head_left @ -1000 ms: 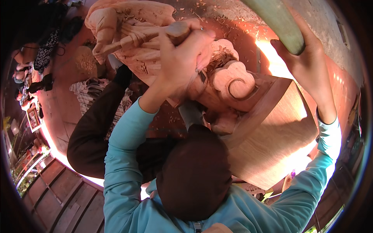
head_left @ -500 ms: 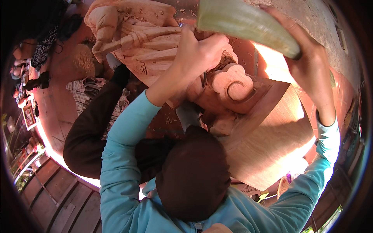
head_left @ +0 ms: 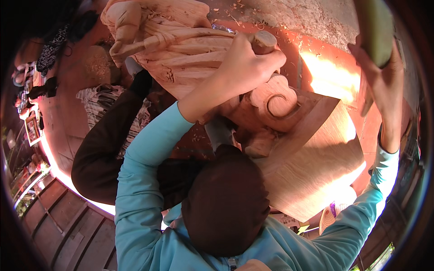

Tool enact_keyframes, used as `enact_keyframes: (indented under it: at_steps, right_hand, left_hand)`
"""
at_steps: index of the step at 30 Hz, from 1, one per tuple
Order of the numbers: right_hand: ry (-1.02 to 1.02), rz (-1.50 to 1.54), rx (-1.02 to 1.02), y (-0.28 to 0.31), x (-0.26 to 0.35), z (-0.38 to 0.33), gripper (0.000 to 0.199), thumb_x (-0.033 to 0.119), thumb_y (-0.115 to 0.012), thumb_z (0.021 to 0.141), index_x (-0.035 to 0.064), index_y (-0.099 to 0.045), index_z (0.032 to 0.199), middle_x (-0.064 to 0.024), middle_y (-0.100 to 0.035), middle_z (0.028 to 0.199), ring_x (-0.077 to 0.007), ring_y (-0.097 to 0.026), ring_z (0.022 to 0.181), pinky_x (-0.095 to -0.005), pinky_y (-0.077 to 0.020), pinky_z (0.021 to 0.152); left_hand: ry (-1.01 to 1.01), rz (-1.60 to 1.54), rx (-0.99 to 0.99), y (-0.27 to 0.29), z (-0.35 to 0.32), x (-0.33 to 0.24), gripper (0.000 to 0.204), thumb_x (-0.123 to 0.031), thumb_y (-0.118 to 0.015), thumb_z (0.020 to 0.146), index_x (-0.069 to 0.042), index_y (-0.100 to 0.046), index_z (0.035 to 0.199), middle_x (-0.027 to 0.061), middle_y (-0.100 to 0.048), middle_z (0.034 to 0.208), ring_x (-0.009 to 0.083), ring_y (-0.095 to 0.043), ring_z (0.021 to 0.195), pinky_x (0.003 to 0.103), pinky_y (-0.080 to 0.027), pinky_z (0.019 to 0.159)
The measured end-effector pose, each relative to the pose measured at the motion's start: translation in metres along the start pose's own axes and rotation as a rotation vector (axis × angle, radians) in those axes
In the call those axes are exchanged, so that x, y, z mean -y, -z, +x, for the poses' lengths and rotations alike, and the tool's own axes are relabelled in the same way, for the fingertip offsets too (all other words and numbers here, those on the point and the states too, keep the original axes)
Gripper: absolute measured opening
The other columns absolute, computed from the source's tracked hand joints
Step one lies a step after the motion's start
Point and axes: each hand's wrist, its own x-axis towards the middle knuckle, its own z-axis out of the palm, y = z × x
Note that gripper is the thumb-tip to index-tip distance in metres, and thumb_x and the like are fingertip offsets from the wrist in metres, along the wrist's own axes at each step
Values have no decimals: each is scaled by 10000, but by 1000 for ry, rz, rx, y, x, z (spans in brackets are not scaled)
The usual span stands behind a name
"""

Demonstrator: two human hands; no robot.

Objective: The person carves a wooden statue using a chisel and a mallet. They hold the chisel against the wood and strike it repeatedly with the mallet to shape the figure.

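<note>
A large reddish wood carving (head_left: 185, 56) with folds like draped cloth lies in front of me. My left hand (head_left: 251, 65) is closed round the handle of a chisel (head_left: 264, 40). The handle's round wooden end sticks up above my fist; the blade is hidden behind my hand. Just below that fist is a carved cloud-like scroll (head_left: 273, 97). Off to the far right, my right hand (head_left: 382, 83) grips a greenish wooden mallet (head_left: 377, 31), held up and away from the chisel. Motion blurs the mallet slightly, and the frame cuts off its top.
The carving's broad, flat-faced base (head_left: 316, 158) stands near my right arm. Wood shavings (head_left: 235, 16) are scattered over the red floor beyond. My bent leg (head_left: 108, 135) lies at the left, beside a striped cloth (head_left: 97, 108). Bright sunlight falls at the right.
The mallet has swung from above my left fist to the far right, along with my right hand. My left hand has shifted slightly right, and the chisel's handle end now shows.
</note>
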Motion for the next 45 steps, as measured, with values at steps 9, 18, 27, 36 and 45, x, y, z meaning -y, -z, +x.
enact_keyframes:
  at_steps: [9,18,27,36,45]
  right_hand:
    - [115,27,4,-21,31,-23,513,-60,-621,777,49,-489,1261,-83,-632,1025,-158,-599,907,-277,-477,781]
    - [24,184,-22,-10,37,-21,217,15,-669,792,4,-561,980,10,-539,744,-58,-489,679,-212,-413,612]
    - [30,176,-38,-3,39,-12,134,3,-658,791,17,-561,883,1,-549,739,-65,-494,651,-217,-387,573]
    - [345,-98,-151,-24,28,5,503,-5,-649,782,74,-498,1256,-105,-646,1066,-165,-617,935,-287,-482,817]
    - [303,-67,-45,-17,34,-4,512,-64,-621,774,75,-503,1252,-81,-591,1201,-197,-590,1061,-290,-471,858]
  left_hand:
    - [-68,-400,-100,13,-24,-28,279,22,-526,818,-43,-415,571,-22,-399,473,29,-316,373,223,-225,345]
    - [51,-286,-90,13,-12,-18,258,8,-537,802,-43,-431,571,-32,-391,486,42,-340,395,232,-249,360]
    - [-39,77,-119,17,-7,-12,128,14,-566,773,-12,-507,663,-35,-424,505,58,-404,407,237,-277,376]
    - [25,-150,-149,13,-2,-8,190,-1,-486,811,-22,-425,632,21,-361,446,93,-324,341,266,-246,338]
    - [-87,42,-23,9,2,5,176,8,-460,817,-17,-456,642,10,-390,478,63,-322,362,245,-246,332]
